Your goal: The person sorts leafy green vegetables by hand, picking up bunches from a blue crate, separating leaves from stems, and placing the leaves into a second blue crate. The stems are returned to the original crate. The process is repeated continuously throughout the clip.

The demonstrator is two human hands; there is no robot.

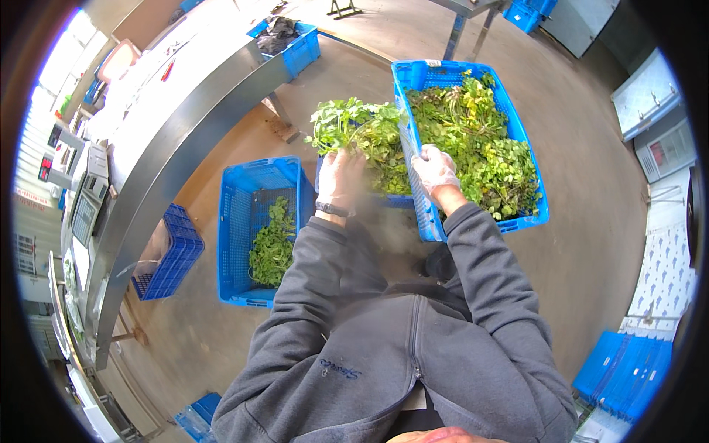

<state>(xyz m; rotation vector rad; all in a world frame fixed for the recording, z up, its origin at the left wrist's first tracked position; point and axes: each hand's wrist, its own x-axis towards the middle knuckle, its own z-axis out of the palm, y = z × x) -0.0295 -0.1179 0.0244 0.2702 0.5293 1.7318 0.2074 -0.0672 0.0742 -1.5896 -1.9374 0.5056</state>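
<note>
My left hand (342, 176), in a clear plastic glove, holds a bunch of leafy green herbs (349, 123) by its lower end. The bunch is over a crate that holds more greens and is partly hidden. My right hand (436, 170), gloved too, rests at the near-left rim of a large blue plastic crate (520, 130) full of green and yellowing leaves (471, 133); its fingers are partly hidden. Left of my left arm stands another blue crate (235, 232) with a smaller heap of green herbs (273, 243) on its bottom.
A long stainless steel table (188, 130) curves along the left, with a scale (88, 188) on it. Below it stands a dark blue crate (180, 255). A blue crate with black plastic (310, 52) is beyond the table's end. Folded blue crates (626, 376) lie at lower right.
</note>
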